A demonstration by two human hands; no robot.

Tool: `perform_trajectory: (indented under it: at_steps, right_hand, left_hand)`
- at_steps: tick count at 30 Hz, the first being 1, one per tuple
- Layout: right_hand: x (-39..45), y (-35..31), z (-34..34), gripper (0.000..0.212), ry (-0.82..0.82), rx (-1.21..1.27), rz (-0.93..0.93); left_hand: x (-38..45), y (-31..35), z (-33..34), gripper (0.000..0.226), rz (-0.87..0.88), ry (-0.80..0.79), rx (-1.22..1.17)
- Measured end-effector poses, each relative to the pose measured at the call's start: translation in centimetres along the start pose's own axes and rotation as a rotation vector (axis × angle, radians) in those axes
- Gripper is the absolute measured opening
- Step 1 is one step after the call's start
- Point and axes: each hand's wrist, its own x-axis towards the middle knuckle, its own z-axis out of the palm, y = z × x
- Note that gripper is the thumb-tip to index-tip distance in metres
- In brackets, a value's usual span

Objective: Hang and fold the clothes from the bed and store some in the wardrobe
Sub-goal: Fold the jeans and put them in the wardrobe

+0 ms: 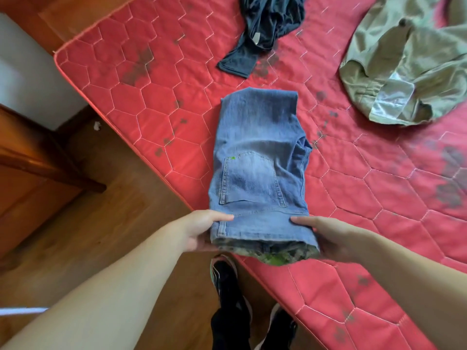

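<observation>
Folded blue jeans (257, 157) lie on the red quilted mattress (161, 79), back pocket up, with the waistband end at the mattress edge nearest me. My left hand (202, 231) grips the left corner of the waistband, thumb on top and fingers underneath. My right hand (326, 238) grips the right corner in the same way. A green-patterned lining shows at the open waist between my hands.
A crumpled dark navy garment (265, 26) lies at the far side of the mattress. An olive-khaki garment (409, 61) is heaped at the upper right. Wooden furniture (32, 178) stands at the left over a wooden floor. My dark shoes (227, 281) are at the mattress edge.
</observation>
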Motion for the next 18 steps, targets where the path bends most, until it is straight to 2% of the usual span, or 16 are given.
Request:
perform_trajectory:
  at_steps: [2, 5, 8, 12, 15, 18]
  right_hand:
    - [-0.6, -1.5, 0.4, 0.041, 0.057, 0.014, -0.080]
    - [-1.3, -3.9, 0.9, 0.034, 0.153, 0.067, -0.282]
    - [-1.9, -5.7, 0.9, 0.026, 0.256, -0.021, -0.451]
    - [-2.8, -7.7, 0.8, 0.021, 0.181, -0.094, -0.467]
    - [-2.9, -8.7, 0.4, 0.040, 0.123, -0.275, -0.552]
    - [-2.5, -9.3, 0.1, 0.043, 0.115, -0.449, -0.643]
  left_hand:
    - [-0.9, 1.8, 0.2, 0.020, 0.015, 0.023, -0.046]
    - [-1.9, 4.2, 0.4, 0.015, 0.059, 0.057, -0.162]
    - [-2.5, 6.2, 0.6, 0.018, 0.088, 0.104, -0.252]
    - [-2.3, 8.5, 0.2, 0.031, 0.160, 0.134, -0.364]
    - [-2.0, 9.9, -0.1, 0.024, 0.205, 0.082, -0.374]
    - [-1.3, 11.1, -0.5, 0.023, 0.212, 0.061, -0.379]
